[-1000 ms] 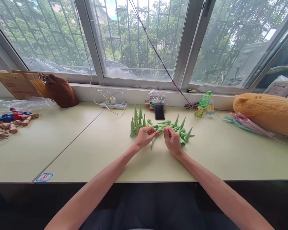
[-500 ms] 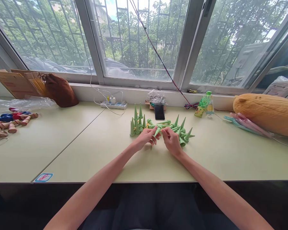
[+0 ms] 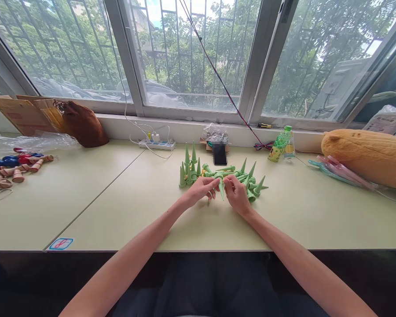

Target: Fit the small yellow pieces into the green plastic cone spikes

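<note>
Mid-frame, the left hand (image 3: 200, 189) is pinching 1 green spike (image 3: 221, 190), likely light, stiff, best held by its collar (image 3: 218, 175); the right hand (image 3: 236, 193) isn't showing its grip.

The left hand (image 3: 199, 190) and the right hand (image 3: 238, 197) are bare, with slender, bare forearms (image 3: 141, 240) behind them. A small dark spot (image 3: 167, 212) marks the left one, just behind the hand. Nearer the body than either hand, dark navy clothing (image 3: 218, 281) shows.
</note>
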`<state>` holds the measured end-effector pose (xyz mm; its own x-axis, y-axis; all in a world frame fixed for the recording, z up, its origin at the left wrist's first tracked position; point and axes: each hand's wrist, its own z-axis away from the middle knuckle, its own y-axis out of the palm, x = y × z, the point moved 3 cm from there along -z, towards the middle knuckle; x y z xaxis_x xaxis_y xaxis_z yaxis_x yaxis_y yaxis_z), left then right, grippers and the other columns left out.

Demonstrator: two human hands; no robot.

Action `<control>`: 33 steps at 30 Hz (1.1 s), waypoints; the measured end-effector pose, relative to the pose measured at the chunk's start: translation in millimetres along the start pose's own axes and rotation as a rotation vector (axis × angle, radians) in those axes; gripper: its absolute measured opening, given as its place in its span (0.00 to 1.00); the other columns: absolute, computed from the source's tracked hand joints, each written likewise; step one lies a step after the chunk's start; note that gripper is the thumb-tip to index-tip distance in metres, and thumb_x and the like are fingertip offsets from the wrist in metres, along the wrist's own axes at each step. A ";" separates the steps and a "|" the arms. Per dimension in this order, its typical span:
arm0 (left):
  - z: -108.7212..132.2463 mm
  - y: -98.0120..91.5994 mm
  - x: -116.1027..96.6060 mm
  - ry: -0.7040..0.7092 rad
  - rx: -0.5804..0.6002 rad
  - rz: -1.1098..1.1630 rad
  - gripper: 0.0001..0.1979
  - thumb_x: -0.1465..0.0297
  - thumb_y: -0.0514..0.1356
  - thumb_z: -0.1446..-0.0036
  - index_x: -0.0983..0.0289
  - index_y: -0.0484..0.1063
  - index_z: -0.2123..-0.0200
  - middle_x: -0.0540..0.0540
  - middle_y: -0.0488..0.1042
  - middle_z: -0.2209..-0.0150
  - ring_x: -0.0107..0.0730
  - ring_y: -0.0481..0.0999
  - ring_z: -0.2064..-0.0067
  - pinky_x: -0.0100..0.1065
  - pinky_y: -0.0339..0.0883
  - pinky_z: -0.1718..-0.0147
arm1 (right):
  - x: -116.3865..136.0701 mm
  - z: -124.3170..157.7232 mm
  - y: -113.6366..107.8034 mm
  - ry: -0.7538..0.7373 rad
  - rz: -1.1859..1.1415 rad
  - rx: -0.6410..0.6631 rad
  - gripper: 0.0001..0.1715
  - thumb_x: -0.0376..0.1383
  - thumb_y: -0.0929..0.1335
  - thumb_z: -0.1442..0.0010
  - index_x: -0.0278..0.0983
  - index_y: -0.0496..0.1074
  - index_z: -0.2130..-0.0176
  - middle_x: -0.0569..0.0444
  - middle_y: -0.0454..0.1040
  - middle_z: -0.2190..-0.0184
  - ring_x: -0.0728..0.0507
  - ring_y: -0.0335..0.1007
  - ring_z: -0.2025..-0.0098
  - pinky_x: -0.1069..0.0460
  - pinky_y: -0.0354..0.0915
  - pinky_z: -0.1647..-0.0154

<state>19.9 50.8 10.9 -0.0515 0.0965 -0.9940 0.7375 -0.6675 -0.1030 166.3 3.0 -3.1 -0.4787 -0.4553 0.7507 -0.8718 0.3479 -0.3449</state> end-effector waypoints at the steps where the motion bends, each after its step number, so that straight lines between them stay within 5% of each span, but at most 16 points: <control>1: 0.2 0.0 0.3 0.017 0.002 -0.022 0.24 0.49 0.60 0.46 0.67 0.69 0.72 0.50 0.68 0.77 0.24 0.70 0.76 0.26 0.63 0.79 | 0.2 0.0 -0.2 -0.001 0.003 0.001 0.17 0.46 0.58 0.33 0.39 0.61 0.69 0.61 0.58 0.82 0.50 0.52 0.81 0.55 0.52 0.78; 9: 1.6 2.4 -0.3 0.183 -0.076 -0.243 0.20 0.54 0.64 0.49 0.65 0.67 0.73 0.48 0.65 0.79 0.22 0.66 0.80 0.26 0.60 0.83 | -5.1 -0.6 -1.0 0.004 0.049 -0.043 0.22 0.48 0.57 0.32 0.40 0.57 0.73 0.61 0.55 0.82 0.50 0.48 0.80 0.53 0.50 0.78; 17: 1.9 -0.4 -1.3 0.440 -0.253 -0.538 0.16 0.55 0.62 0.45 0.63 0.75 0.66 0.54 0.68 0.63 0.22 0.67 0.73 0.27 0.64 0.75 | -5.4 0.6 0.5 0.022 0.016 -0.033 0.23 0.50 0.57 0.33 0.40 0.56 0.74 0.60 0.59 0.82 0.50 0.51 0.80 0.53 0.51 0.78; 28: 2.1 0.7 -3.8 0.392 -0.336 -0.591 0.15 0.58 0.60 0.43 0.61 0.74 0.57 0.54 0.70 0.61 0.22 0.66 0.74 0.29 0.64 0.72 | -1.2 0.4 1.6 0.034 0.012 -0.042 0.24 0.51 0.56 0.33 0.40 0.58 0.74 0.59 0.61 0.81 0.50 0.55 0.81 0.53 0.54 0.77; 33: -1.0 -5.5 1.5 0.136 -0.384 -0.405 0.18 0.54 0.59 0.44 0.65 0.71 0.69 0.52 0.70 0.74 0.24 0.66 0.79 0.29 0.62 0.79 | -1.0 0.6 0.4 0.033 -0.018 -0.071 0.23 0.51 0.55 0.32 0.40 0.59 0.71 0.60 0.60 0.82 0.49 0.54 0.82 0.53 0.55 0.77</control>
<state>16.4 55.4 10.0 -0.3123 0.3997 -0.8618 0.8700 -0.2440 -0.4284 166.4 3.1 -4.3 -0.4583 -0.4353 0.7749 -0.8701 0.3977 -0.2911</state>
